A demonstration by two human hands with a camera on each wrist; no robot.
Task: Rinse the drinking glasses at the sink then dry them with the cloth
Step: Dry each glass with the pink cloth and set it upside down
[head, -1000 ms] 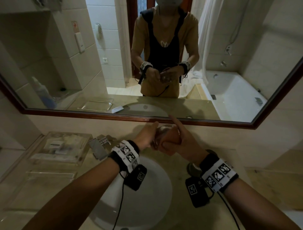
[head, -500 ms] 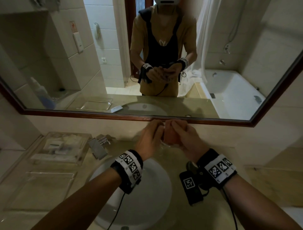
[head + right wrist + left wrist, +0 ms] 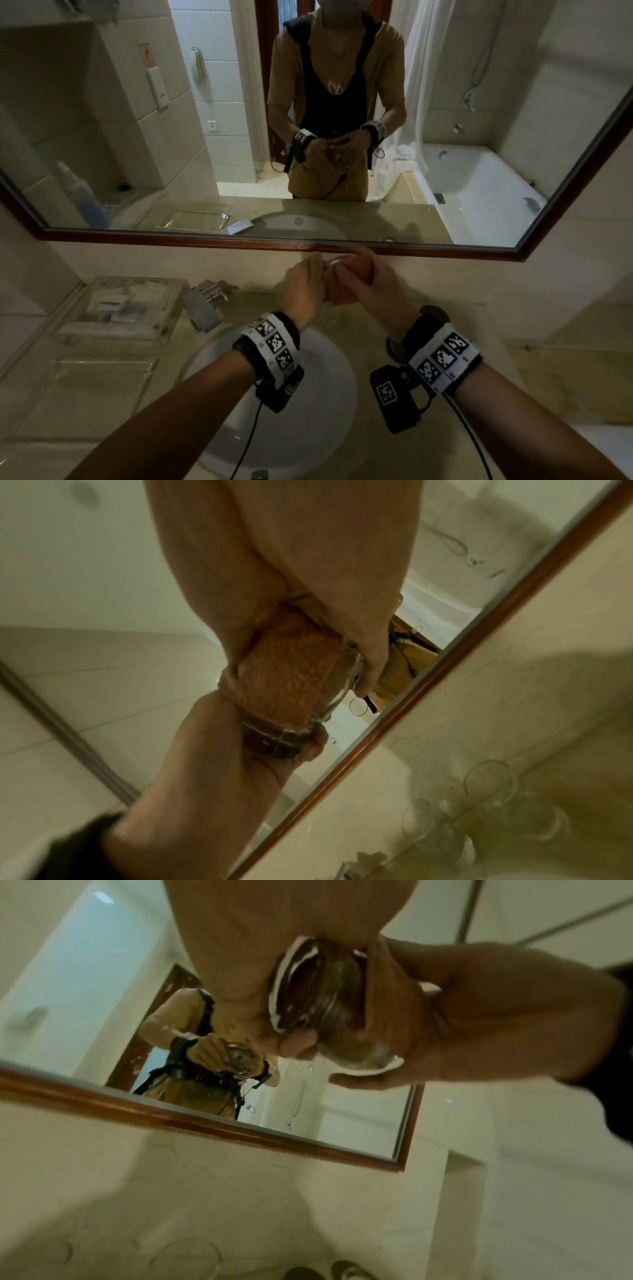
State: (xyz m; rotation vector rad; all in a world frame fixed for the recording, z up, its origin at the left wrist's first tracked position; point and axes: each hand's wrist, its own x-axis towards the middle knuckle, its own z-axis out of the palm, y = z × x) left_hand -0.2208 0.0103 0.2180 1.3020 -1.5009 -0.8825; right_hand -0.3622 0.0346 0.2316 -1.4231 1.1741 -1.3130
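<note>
left hand [image 3: 303, 286] fingers curled round glass [image 3: 329, 696]; right hand [image 3: 371, 287] fingers gripping cloth [image 3: 291, 680]

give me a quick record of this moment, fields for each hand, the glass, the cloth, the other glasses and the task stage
left hand: grips the glass
right hand: holds the orange cloth against the glass
glass: held in the air in front of the mirror frame
other glasses: on the counter by the wall
stage: drying

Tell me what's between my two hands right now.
A drinking glass with the orange cloth stuffed inside, gripped by left hand and right hand; clearest in the right wrist view.
</note>
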